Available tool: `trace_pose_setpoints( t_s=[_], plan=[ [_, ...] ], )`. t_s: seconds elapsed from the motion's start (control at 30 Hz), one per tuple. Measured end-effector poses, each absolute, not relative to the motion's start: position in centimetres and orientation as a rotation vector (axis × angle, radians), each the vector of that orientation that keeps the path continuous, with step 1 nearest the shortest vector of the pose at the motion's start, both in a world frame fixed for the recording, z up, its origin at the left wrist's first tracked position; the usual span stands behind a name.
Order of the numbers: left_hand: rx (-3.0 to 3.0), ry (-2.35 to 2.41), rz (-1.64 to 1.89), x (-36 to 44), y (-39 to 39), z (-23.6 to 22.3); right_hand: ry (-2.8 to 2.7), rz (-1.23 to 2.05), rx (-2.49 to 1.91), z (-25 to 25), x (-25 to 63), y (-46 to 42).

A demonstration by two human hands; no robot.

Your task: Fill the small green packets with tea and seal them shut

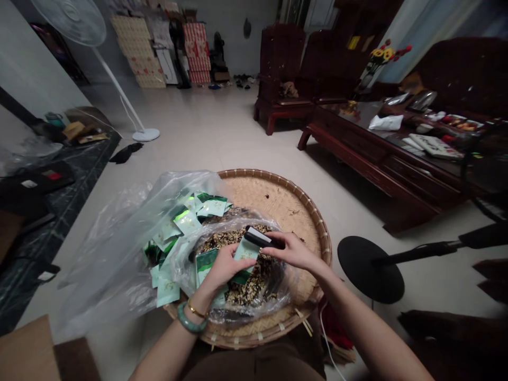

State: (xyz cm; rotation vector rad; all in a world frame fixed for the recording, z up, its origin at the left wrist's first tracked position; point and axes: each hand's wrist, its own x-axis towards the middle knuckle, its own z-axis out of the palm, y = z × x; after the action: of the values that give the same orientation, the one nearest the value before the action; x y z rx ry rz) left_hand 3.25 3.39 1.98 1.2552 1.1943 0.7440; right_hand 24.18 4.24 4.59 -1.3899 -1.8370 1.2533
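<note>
Pinching a green-and-white sachet firmly between thumb and fingers of our left grip, we hold it upright, and our right grip is curled closed around a small black handheld sealer, which sits across the sachet's top edge. The sachet stands between both grips, its lower end partly behind our left thumb. Below it, a clear plastic bag lies open around a heap of loose dried herbs, all resting in a round woven bamboo tray. More green sachets spill from a larger clear bag just left of our hands. A jade bangle circles our left wrist. Right of the tray stands a black round fan base, and farther off a dark wooden table carries papers.
</note>
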Motion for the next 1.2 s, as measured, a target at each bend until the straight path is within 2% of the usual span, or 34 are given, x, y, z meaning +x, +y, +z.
trace_pose_setpoints(
  t_s=[0.17,0.4,0.6,0.77,1.03,1.2],
  plan=[
    [1.232,1.193,0.736,3.5,3.4,2.2,-1.965,1.131,-1.342,4.7,23.3,3.7],
    [1.129,1.164,0.8,3.1,3.6,1.6,-1.713,1.194,-1.539,3.0,25.2,4.0],
    [0.761,1.078,1.008,3.2,3.4,0.9,-2.278,0.749,-1.563,0.8,27.2,2.6],
    [0.75,1.094,1.099,3.2,3.3,0.9,-2.551,0.563,-1.541,0.6,27.1,1.6],
    [0.871,1.145,1.123,4.3,2.9,0.7,-1.747,1.002,-1.352,2.4,21.4,3.0],
    [0.942,1.163,1.099,3.9,2.4,0.5,-1.542,1.23,-1.336,1.7,18.5,3.3]
  ],
)
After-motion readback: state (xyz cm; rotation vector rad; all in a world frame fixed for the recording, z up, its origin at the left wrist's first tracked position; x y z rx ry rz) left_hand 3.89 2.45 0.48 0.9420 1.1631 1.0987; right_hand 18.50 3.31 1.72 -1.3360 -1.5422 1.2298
